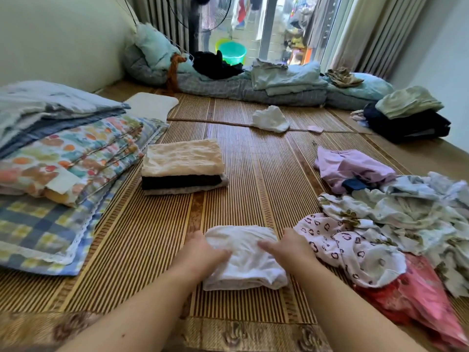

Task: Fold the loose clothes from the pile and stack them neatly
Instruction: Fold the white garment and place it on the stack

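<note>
A folded white garment (247,265) lies on the bamboo mat (253,174) just in front of me. My left hand (203,252) rests on its left side with fingers laid flat across the cloth. My right hand (286,246) presses on its right side, fingers straight and pointing left. A neat stack of folded clothes (182,166), beige on top of black and grey, stands further out to the left. The loose pile (396,219) of unfolded clothes spreads along the right, with a heart-print piece (340,247), a lilac piece (352,166) and a pink one (416,295).
Folded quilts and a checked pillow (50,174) fill the left side. A crumpled white cloth (270,119) lies mid-mat. Bedding (253,85) lines the far edge by the window, and a dark folded stack (406,120) sits at the far right.
</note>
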Available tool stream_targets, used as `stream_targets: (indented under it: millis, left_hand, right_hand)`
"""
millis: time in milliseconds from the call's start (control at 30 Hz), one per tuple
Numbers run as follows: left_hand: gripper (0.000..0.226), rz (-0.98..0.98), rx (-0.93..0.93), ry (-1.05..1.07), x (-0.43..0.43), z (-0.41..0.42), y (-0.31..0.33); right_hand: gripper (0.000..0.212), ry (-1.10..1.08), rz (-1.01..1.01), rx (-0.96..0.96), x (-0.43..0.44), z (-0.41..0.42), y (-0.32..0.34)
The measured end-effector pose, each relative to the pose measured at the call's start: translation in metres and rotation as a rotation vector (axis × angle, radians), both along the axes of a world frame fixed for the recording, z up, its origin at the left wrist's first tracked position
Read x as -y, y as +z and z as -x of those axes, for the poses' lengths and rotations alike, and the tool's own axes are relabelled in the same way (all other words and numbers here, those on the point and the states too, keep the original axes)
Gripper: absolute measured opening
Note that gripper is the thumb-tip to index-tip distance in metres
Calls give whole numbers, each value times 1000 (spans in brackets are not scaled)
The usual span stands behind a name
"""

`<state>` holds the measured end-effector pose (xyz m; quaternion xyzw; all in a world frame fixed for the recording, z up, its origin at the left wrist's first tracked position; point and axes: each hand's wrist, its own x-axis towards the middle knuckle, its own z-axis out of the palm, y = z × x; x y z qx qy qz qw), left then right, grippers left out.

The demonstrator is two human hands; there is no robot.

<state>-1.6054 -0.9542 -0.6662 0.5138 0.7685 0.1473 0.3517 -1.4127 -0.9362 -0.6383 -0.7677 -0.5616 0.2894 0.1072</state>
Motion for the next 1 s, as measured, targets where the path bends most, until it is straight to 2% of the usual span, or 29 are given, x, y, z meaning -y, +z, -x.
stream_targets:
  millis: [67, 133, 267, 367, 567, 700, 800, 867, 933, 1000]
  left_hand:
    - [83, -61, 6, -28, 3, -10, 1]
    - [87, -157, -12, -70, 6, -15, 0]
    - [63, -208, 162, -92, 4, -10, -8]
    - [59, -190, 300, -144, -1, -4, -11]
    - [70, -366, 490, -103, -34, 24, 18]
    - [81, -520, 391, -8, -90, 68, 53]
    - [83, -573, 311, 60, -137, 109, 77]
    - [76, -590, 240, 93, -168, 131, 84]
    - [70, -600, 213, 121, -198, 152, 85]
    - [66, -581, 111, 121, -223, 166, 82]
  right_hand:
    - [56, 8, 148, -33, -3, 2, -6]
    - [38, 21, 146, -19, -3, 5, -14]
    - [12, 24, 54, -182, -9, 12, -25]
    - [22, 17, 11, -307, -11, 12, -27]
    - [39, -29, -117, -665, -45, 20, 5]
    - [60, 98, -257, -788, -107, 47, 46]
    - [74, 196, -335, -733, -163, 80, 69]
    - [73, 249, -367, -698, -195, 106, 75]
    - [67, 286, -375, -688, -222, 133, 72]
    - [58, 299, -389, -630, -245, 155, 60]
